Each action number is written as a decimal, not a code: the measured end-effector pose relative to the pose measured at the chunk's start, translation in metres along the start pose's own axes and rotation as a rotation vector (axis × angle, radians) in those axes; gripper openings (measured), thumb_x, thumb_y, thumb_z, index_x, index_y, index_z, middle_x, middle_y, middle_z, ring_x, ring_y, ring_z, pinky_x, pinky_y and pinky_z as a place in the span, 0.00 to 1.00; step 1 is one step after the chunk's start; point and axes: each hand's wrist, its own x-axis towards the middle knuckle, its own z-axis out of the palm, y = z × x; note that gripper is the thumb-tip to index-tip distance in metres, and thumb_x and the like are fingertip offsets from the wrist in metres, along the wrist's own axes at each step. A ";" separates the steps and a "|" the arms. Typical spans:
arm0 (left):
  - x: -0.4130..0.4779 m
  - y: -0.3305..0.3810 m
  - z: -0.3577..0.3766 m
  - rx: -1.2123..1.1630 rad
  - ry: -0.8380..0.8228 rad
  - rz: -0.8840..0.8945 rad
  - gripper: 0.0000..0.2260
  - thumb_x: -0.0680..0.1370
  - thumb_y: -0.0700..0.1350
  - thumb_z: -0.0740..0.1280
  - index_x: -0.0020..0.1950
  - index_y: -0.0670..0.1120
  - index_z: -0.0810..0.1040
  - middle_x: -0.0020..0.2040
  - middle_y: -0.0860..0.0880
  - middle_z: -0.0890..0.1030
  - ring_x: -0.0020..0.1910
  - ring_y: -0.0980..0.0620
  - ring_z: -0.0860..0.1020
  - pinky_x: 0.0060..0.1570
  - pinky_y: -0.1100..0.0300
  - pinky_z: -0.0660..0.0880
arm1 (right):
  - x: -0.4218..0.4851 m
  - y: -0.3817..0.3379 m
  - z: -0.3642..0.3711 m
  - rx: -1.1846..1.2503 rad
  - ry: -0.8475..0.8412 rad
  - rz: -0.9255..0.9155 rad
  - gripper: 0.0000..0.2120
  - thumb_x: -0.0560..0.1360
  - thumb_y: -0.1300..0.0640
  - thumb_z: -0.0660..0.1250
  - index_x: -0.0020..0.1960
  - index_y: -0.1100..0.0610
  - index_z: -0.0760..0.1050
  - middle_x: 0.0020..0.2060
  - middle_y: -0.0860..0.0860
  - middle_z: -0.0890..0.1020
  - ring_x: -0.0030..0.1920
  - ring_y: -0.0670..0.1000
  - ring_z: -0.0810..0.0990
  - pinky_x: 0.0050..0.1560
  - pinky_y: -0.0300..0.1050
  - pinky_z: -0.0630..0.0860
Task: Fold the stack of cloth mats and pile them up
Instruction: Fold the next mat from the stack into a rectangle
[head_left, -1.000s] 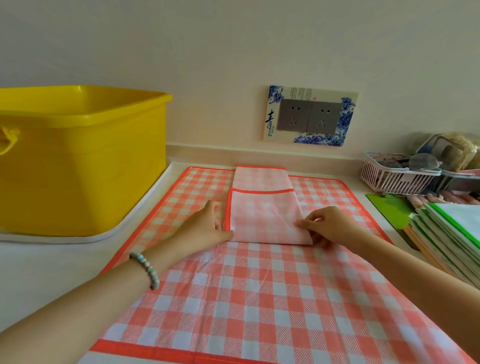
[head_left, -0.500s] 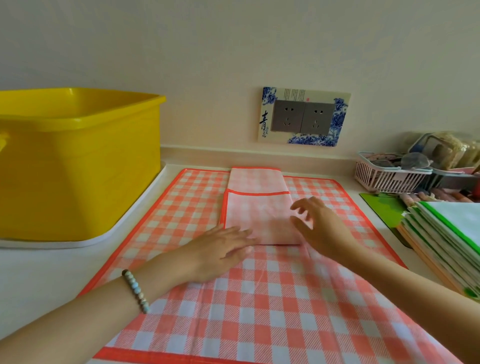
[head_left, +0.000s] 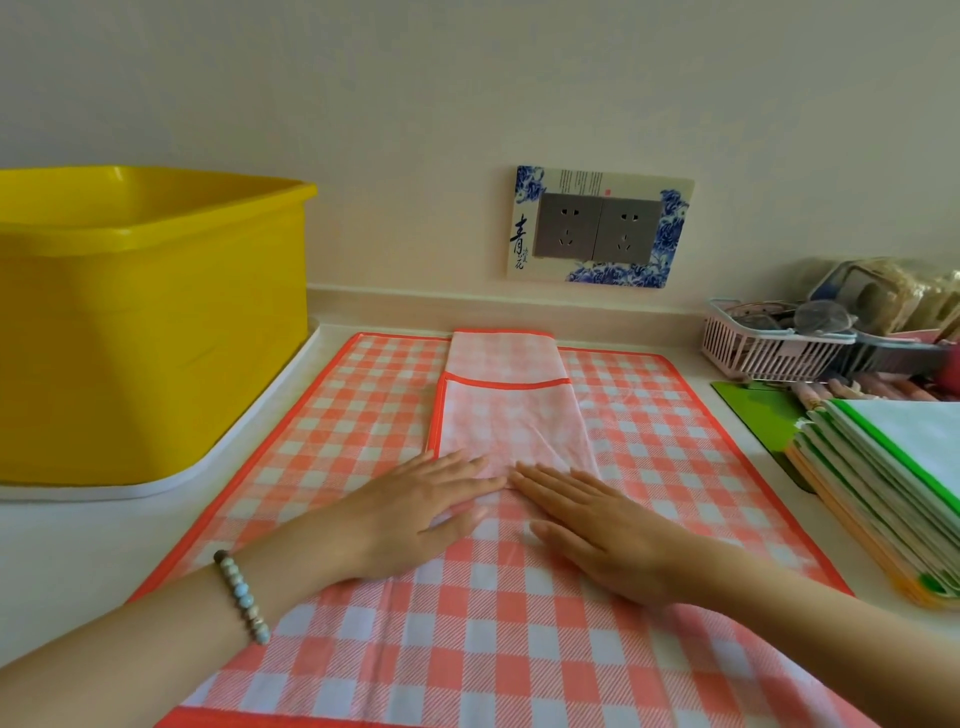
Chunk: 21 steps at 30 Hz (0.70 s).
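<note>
**Pressing the folded mat (head_left: 511, 415) flat**

Both hands are lying flat, fingers straight, gripping nothing: the left hand (head_left: 421, 514) and right hand (head_left: 608, 535) are pressing its near end, seemingly covering the edge. It is resting on a spread checkered mat (head_left: 519, 649), long axis running away toward the wall (head_left: 467, 104). The side stack (head_left: 893, 488) is sitting nearer the right hand.

Matt woven orange-and-white checked cloth mat (head_left: 675, 426), paler folded pink cloth mat (head_left: 506, 415) with faint creases, glossy smooth yellow plastic tub (head_left: 156, 332), pink plastic slatted basket (head_left: 763, 353), grey satin-finish wall sockets (head_left: 597, 228), smooth pale countertop (head_left: 67, 561)
</note>
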 end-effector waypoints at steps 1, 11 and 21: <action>-0.002 -0.003 -0.001 0.002 0.000 -0.013 0.24 0.76 0.69 0.41 0.72 0.71 0.48 0.74 0.69 0.44 0.71 0.72 0.39 0.71 0.61 0.40 | -0.002 0.003 0.000 0.003 -0.002 0.000 0.26 0.79 0.40 0.41 0.75 0.40 0.39 0.74 0.35 0.42 0.71 0.32 0.37 0.68 0.30 0.33; -0.022 -0.022 -0.011 -0.025 -0.024 -0.079 0.18 0.76 0.69 0.45 0.66 0.80 0.49 0.72 0.73 0.47 0.68 0.75 0.42 0.68 0.64 0.44 | -0.034 0.038 -0.008 -0.008 -0.044 0.047 0.25 0.74 0.33 0.37 0.70 0.31 0.36 0.71 0.28 0.41 0.69 0.28 0.36 0.72 0.37 0.35; -0.018 -0.020 -0.013 -0.039 0.013 -0.107 0.20 0.76 0.68 0.46 0.68 0.74 0.57 0.70 0.72 0.53 0.69 0.70 0.50 0.70 0.62 0.50 | -0.037 0.043 -0.027 0.081 -0.019 0.098 0.25 0.74 0.34 0.47 0.71 0.32 0.51 0.69 0.28 0.54 0.67 0.26 0.50 0.72 0.35 0.48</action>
